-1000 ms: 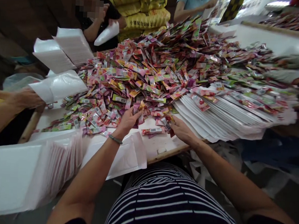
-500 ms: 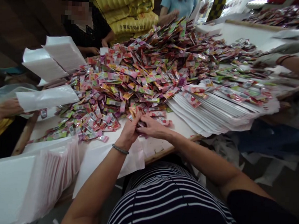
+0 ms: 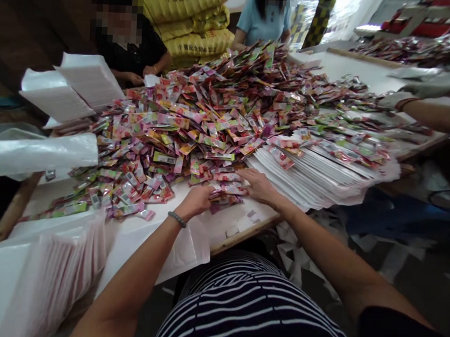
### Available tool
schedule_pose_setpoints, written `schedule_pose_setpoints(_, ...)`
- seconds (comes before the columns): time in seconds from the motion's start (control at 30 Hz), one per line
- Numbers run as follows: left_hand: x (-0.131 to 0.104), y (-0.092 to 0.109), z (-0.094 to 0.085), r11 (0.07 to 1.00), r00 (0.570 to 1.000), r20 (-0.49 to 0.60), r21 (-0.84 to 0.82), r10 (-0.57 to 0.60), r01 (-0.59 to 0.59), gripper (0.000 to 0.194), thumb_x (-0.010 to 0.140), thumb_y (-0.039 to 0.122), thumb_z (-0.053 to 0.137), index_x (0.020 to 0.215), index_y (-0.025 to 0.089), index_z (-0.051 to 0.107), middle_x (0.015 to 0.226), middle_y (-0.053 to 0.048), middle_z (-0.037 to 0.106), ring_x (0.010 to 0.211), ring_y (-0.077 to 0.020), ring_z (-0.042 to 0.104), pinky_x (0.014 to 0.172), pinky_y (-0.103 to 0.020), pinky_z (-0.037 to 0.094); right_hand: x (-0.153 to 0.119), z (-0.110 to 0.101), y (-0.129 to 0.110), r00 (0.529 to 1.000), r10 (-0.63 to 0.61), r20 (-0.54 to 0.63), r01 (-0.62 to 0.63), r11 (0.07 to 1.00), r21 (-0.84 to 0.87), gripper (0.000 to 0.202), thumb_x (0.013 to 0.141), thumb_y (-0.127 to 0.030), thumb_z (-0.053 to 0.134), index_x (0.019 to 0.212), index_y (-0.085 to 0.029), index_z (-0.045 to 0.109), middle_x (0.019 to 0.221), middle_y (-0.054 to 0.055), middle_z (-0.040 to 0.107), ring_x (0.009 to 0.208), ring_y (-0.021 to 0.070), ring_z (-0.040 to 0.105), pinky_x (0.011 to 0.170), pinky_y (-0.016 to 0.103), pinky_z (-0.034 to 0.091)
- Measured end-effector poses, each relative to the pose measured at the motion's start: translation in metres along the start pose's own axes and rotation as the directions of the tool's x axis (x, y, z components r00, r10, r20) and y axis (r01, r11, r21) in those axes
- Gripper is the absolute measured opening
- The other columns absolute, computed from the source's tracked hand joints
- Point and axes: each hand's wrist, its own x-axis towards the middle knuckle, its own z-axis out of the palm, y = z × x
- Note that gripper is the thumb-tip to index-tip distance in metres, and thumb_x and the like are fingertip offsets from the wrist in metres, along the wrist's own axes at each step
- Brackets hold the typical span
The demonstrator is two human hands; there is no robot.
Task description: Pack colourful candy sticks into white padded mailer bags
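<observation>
A few small, shiny pink-and-red snack packets lie side by side near the table's front edge, between my two hands. My left hand, with a beaded bracelet at the wrist, is closed on the left ends of these packets. At their right ends, my right hand has its fingers stretched out and apart, close against the packets. Just beyond both hands rises a large heap of similar packets in pink, red, green and yellow. A flat white plastic bag rests below my left hand.
Stacked white bags stand at the front left, and a fanned stack lies right of my hand. A co-worker's hand at left holds a white bag. Others stand across the table; a gloved hand is at right. Yellow sacks are piled behind.
My hands were together over the packets; now they are apart, the right one moved rightward and opened. The packets lie lined up between them. The co-worker's bag at left has shifted left.
</observation>
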Motion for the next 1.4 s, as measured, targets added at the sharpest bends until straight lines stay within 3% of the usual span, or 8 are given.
schedule_pose_setpoints(0.1,-0.009,-0.002,-0.02,0.998,0.996,-0.08,-0.045,-0.036,0.033,0.017,0.072,0.009,0.053,0.081,0.016,0.066,0.074,-0.002,0.064,0.07,-0.0172,0.058,0.063,-0.024,0.04,0.022,-0.001,0.003,0.993,0.073,0.092,-0.069,0.996,-0.049,0.058,0.078,-0.017,0.068,0.134,-0.021,0.056,0.131,0.011,0.062,0.126,0.0314,0.048,0.098,0.044,0.042)
schedule_pose_setpoints(0.23,-0.037,0.012,-0.032,0.989,0.979,-0.199,-0.132,0.044,-0.071,0.015,0.073,0.007,0.051,0.074,0.016,0.063,0.077,-0.002,0.061,0.074,-0.015,0.056,0.068,-0.023,0.042,0.037,-0.002,0.007,0.982,0.144,0.125,-0.144,0.99,-0.011,0.023,0.086,-0.017,0.059,0.103,-0.02,0.074,0.1,0.007,0.074,0.095,0.0208,0.063,0.081,0.028,0.044)
schedule_pose_setpoints(0.33,-0.057,0.036,-0.021,0.988,0.984,-0.113,-0.056,0.136,-0.143,0.015,0.079,0.008,0.053,0.08,0.017,0.065,0.089,-0.005,0.065,0.086,-0.0173,0.059,0.077,-0.026,0.045,0.033,-0.009,0.008,0.962,0.256,0.098,-0.261,0.964,0.045,0.022,0.088,-0.021,0.056,0.1,-0.02,0.075,0.091,0.004,0.074,0.08,0.0161,0.063,0.066,0.024,0.04)
schedule_pose_setpoints(0.43,-0.064,0.059,-0.004,0.992,0.998,-0.013,0.108,0.063,-0.062,0.015,0.083,0.01,0.053,0.089,0.017,0.065,0.096,-0.008,0.067,0.094,-0.0215,0.06,0.082,-0.031,0.048,0.025,-0.021,0.002,0.947,0.297,0.118,-0.311,0.943,0.122,0.022,0.087,-0.024,0.058,0.098,-0.018,0.075,0.081,0.003,0.073,0.071,0.0137,0.06,0.061,0.023,0.035)
schedule_pose_setpoints(0.6,-0.062,0.077,0.018,0.958,0.999,0.02,0.284,0.045,-0.049,0.023,0.087,0.005,0.045,0.098,0.013,0.064,0.096,-0.013,0.067,0.096,-0.0251,0.061,0.085,-0.037,0.049,0.008,-0.027,-0.021,0.98,0.066,0.19,-0.07,0.997,0.014,0.019,0.086,-0.025,0.057,0.086,-0.018,0.074,0.079,0.004,0.07,0.07,0.014,0.057,0.062,0.024,0.034)
schedule_pose_setpoints(0.8,-0.064,0.081,0.033,0.957,0.998,0.056,0.29,0.011,-0.027,0.025,0.092,0.007,0.04,0.099,0.012,0.064,0.095,-0.012,0.066,0.096,-0.0242,0.062,0.083,-0.036,0.05,-0.002,-0.017,-0.023,0.95,0.058,0.308,0.018,0.971,-0.239,0.021,0.088,-0.019,0.053,0.094,-0.014,0.072,0.096,0.013,0.068,0.089,0.02,0.06,0.074,0.026,0.038)
schedule_pose_setpoints(1.2,-0.068,0.076,0.041,0.95,0.996,0.003,0.301,0.089,-0.085,0.027,0.092,0.009,0.04,0.097,0.014,0.066,0.1,-0.013,0.062,0.099,-0.0256,0.059,0.082,-0.039,0.05,-0.012,-0.005,-0.037,0.961,-0.038,0.274,0.076,0.989,-0.129,0.022,0.089,-0.014,0.05,0.091,-0.014,0.072,0.094,0.01,0.066,0.092,0.0188,0.057,0.077,0.026,0.038)
schedule_pose_setpoints(1.4,-0.061,0.065,0.041,0.945,0.984,-0.123,0.316,0.132,-0.088,0.026,0.089,0.013,0.049,0.107,0.018,0.067,0.147,-0.014,0.042,0.139,-0.0361,0.032,0.108,-0.056,0.032,-0.009,0.0,-0.038,0.916,-0.19,0.353,0.205,0.979,-0.007,0.02,0.092,-0.024,0.054,0.098,-0.014,0.072,0.094,0.01,0.068,0.089,0.0179,0.059,0.081,0.026,0.04)
